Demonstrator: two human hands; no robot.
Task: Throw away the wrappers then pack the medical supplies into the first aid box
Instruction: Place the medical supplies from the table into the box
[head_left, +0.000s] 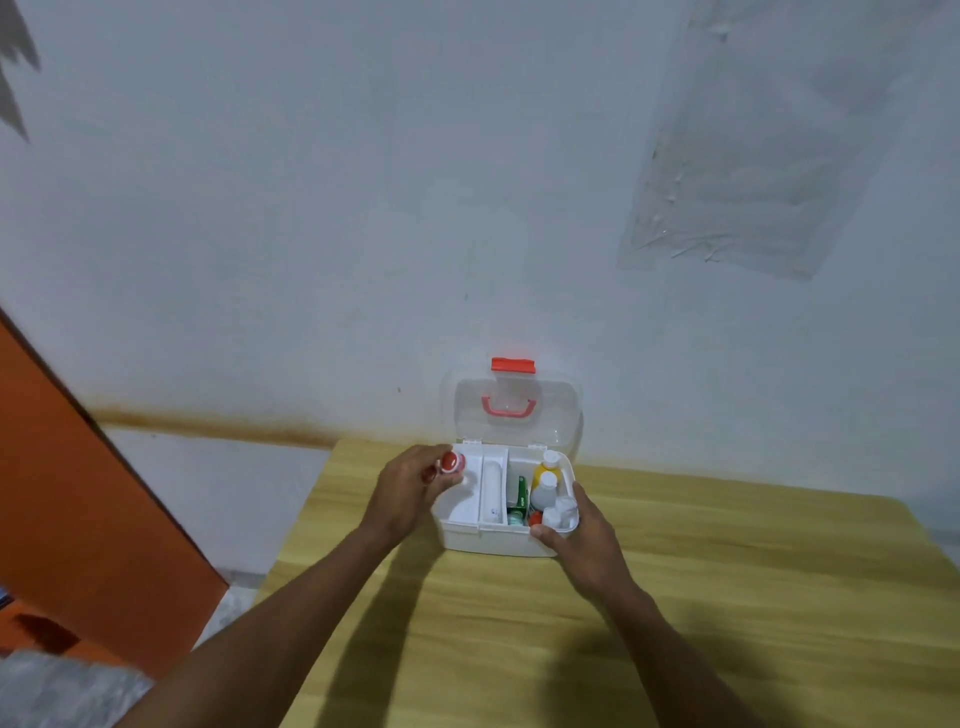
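Both forearms reach forward over the wooden desk (675, 597) to the first aid box (493, 540), which stands at the desk's far edge against the wall (363, 208).

The left hand (410, 491) hovers at the box's left end, palm turned inward. Its fingers are curled round a small bottle (452, 462) with a red cap, held just above the left compartment of the white tray inside. The right hand (582, 535) holds the box's right front corner: the thumb lies over the front rim and the fingers run up along the right wall.

The clear lid (519, 431) stands open and leans back against the wall, with its red latch (512, 365) at the top and the red handle (508, 408) below it.

Inside the box, a white roll (491, 488) lies in the narrow middle slot. To its right stands a green carton (519, 496). The right compartment holds a yellow bottle (545, 467) with a white cap, a white bottle (544, 491) and some smaller containers near the right thumb.

There is print on the green carton and a bluish mark on the roll, but both are too small and blurred to read.

An orange panel (78, 493) slants along the left edge, and a clear plastic sheet (753, 156) hangs on the wall at the upper right.
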